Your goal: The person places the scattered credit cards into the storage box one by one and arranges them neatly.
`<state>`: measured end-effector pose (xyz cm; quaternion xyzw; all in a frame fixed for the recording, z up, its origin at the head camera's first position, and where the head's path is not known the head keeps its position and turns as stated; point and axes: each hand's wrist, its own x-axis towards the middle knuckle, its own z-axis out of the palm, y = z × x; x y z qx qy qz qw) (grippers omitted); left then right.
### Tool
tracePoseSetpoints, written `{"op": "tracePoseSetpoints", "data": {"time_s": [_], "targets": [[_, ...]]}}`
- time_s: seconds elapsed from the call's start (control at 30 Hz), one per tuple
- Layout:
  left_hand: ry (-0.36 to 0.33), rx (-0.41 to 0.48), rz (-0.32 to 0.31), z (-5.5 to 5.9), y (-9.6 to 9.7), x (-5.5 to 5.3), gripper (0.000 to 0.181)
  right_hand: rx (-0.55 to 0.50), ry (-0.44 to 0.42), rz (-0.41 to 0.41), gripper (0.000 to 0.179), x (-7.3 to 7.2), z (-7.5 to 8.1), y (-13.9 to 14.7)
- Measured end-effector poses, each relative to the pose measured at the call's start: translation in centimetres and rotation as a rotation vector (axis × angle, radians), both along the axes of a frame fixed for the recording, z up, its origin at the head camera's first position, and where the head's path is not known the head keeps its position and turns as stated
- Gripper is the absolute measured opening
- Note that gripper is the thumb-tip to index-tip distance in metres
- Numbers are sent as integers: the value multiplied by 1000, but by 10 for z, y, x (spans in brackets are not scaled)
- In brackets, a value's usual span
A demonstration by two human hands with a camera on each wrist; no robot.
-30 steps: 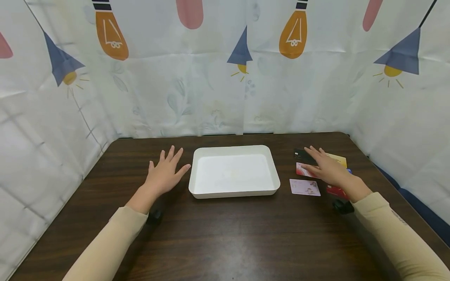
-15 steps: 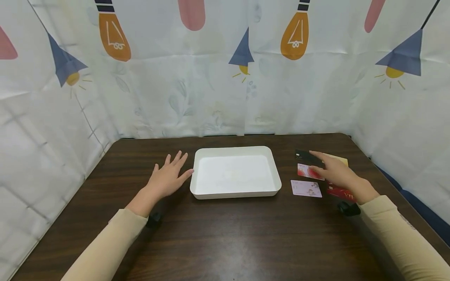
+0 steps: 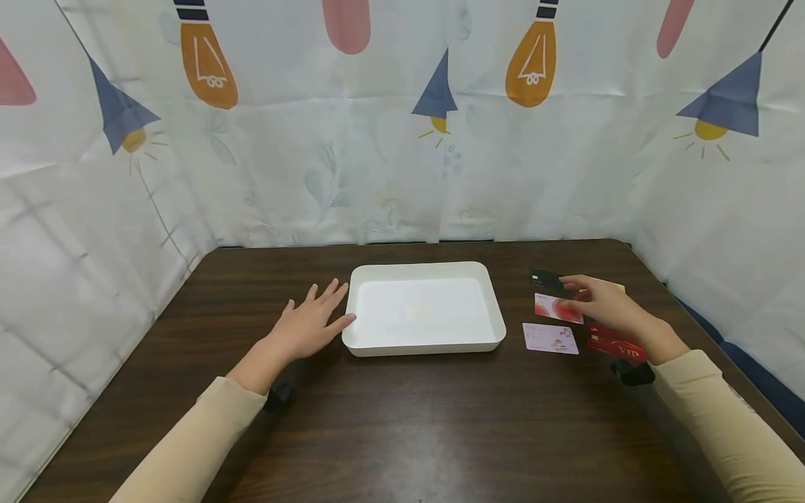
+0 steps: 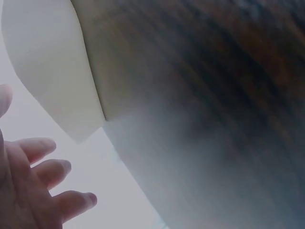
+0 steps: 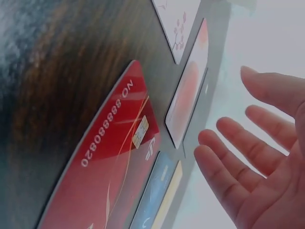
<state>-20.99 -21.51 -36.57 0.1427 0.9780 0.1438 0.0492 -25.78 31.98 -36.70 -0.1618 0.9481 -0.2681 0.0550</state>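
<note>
left hand [image 3: 306, 330], fingers wide, was moved nearer the tray [image 3: 424, 349] — right hand [image 3: 606, 305], loosely bent, is held over cards [image 3: 548, 307].

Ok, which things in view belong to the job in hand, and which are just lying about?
Likely in the job:
black card, pink-and-red card, lilac card, red card, blue card and yellow card, near the right hand
white tray, near the left hand

Likely just surroundings:
brown table
patterned curtain behind it
</note>
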Motion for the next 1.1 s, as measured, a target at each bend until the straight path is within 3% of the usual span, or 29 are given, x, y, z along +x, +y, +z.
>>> {"op": "tracePoseSetpoints", "data": {"time_s": [0.37, 0.63, 0.87, 1.1], "targets": [[-31, -33, -22, -1, 3, 6, 79, -53, -87, 12, 57, -4, 1, 9], [-28, -73, -56, -3, 4, 9, 81, 0, -73, 32, 60, -9, -5, 11], [-23, -82, -103, -5, 4, 12, 83, 53, -115, 8, 62, -11, -6, 11], [-34, -74, -110, -5, 3, 14, 88, 63, -149, -10, 64, -12, -8, 12]]}}
